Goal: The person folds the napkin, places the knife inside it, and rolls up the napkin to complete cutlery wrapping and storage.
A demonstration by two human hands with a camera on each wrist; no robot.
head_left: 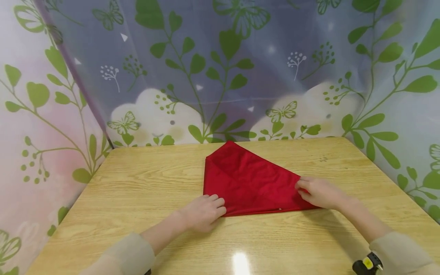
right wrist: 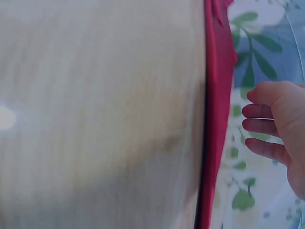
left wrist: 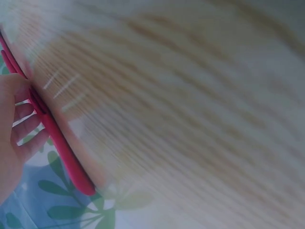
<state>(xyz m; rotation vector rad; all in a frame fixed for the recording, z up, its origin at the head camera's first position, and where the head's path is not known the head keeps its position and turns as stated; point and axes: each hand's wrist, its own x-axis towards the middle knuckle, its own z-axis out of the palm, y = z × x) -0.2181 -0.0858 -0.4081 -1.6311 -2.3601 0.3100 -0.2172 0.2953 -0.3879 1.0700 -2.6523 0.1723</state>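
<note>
A folded red cloth [head_left: 251,179] lies flat on the wooden table [head_left: 144,179], with a pointed far corner, a slanted right side and a straight near edge. At its near left corner, my left hand [head_left: 205,212] pinches the edge; in the left wrist view the thumb [left wrist: 21,88] is at the cloth's edge with the fingers spread beyond it. My right hand [head_left: 317,192] is over the narrow right end of the cloth, fingers loosely bent. From the right wrist view, its fingertips [right wrist: 255,125] show apart from the red cloth [right wrist: 220,95], holding nothing.
Behind the table hangs a curtain [head_left: 220,68] printed with green leaves and butterflies, and similar panels stand at both sides. A bright light reflection [head_left: 240,263] shows on the near tabletop. Black gear [head_left: 368,263] is strapped at the right wrist.
</note>
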